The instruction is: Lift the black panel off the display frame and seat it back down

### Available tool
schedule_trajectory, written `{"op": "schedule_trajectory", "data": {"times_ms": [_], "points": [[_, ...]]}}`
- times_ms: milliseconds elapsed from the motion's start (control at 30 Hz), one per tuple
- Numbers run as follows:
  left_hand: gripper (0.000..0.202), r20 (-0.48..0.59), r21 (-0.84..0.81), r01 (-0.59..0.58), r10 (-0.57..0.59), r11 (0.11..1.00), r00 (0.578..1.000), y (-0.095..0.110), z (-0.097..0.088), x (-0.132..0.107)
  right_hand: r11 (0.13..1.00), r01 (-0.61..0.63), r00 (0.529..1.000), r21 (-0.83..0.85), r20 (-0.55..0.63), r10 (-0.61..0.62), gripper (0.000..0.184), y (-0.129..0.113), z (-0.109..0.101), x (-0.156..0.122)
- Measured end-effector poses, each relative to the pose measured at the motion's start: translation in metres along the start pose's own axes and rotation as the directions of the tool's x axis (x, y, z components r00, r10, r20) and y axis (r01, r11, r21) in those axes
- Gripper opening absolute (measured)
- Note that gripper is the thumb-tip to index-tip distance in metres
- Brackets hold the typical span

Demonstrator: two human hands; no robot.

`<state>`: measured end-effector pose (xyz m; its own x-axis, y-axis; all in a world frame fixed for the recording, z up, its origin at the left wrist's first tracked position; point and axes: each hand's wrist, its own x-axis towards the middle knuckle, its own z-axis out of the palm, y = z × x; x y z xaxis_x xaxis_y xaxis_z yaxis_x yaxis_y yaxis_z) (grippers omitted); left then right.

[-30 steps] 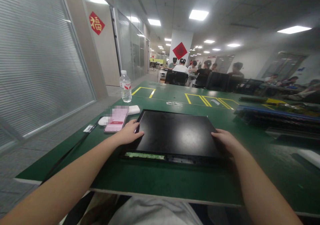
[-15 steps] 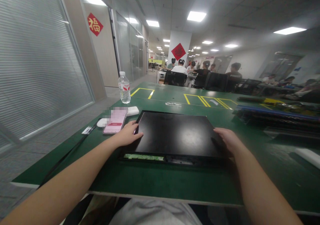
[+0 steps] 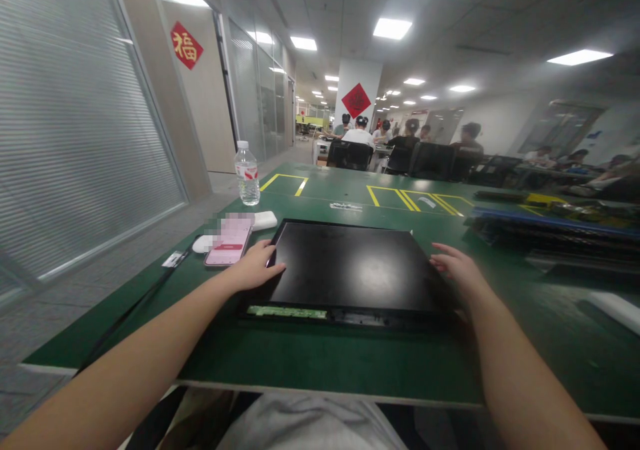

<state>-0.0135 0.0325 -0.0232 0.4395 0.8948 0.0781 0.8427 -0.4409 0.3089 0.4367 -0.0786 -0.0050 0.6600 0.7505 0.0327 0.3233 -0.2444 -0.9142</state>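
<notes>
A black flat display panel (image 3: pixel 345 267) lies on the green table (image 3: pixel 320 363) in front of me, its dark screen face up and reflecting light. A strip of green circuit board (image 3: pixel 287 313) shows along its near edge. At the panel's left edge, my left hand (image 3: pixel 257 265) is closed on the frame, thumb over the top face and fingers along the side. My right hand (image 3: pixel 459 270) is beside the right edge, its fingers apart and holding nothing.
A pink-screened phone (image 3: pixel 227 247), a white case-like object (image 3: pixel 264 221) and a water bottle (image 3: pixel 247 175) stand or lie to the left. Stacked dark parts (image 3: pixel 535 227) and a white bar (image 3: pixel 617 313) are on the right. People sit at tables beyond.
My right hand has come slightly off the panel's right edge and its fingers have spread. My left hand stays on the left edge, and the panel looks unmoved.
</notes>
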Motion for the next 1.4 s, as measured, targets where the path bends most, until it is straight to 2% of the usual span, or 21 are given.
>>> {"op": "schedule_trajectory", "data": {"times_ms": [233,467,667,833,1100,1400], "points": [[0.068,-0.017,-0.012,-0.006,0.006,1.0,1.0,-0.003,0.001,0.001,1.0,-0.01,1.0,0.008,0.026,0.009,0.059,0.004,0.002,0.002],[0.065,-0.044,-0.05,-0.013,0.011,0.999,0.999,-0.005,0.001,0.001,0.999,0.039,0.999,-0.011,0.018,-0.039,0.05,0.013,0.002,0.009],[0.07,-0.03,-0.035,-0.015,0.013,0.999,0.999,-0.002,0.0,0.001,1.0,0.013,0.999,0.02,0.032,-0.013,0.046,0.014,0.002,0.01],[0.06,-0.047,-0.053,-0.024,0.021,0.998,0.999,-0.003,0.0,0.001,0.991,0.026,0.999,-0.131,0.033,-0.022,0.043,0.017,0.001,0.013],[0.06,-0.06,-0.06,-0.023,0.02,0.998,0.998,-0.005,0.001,0.002,0.922,0.114,0.993,-0.37,0.047,-0.104,0.034,0.011,0.0,0.009],[0.064,-0.037,-0.025,-0.023,0.022,0.999,0.999,-0.002,-0.001,0.001,0.907,0.127,0.992,-0.402,0.039,-0.122,0.028,0.015,0.0,0.011]]}}
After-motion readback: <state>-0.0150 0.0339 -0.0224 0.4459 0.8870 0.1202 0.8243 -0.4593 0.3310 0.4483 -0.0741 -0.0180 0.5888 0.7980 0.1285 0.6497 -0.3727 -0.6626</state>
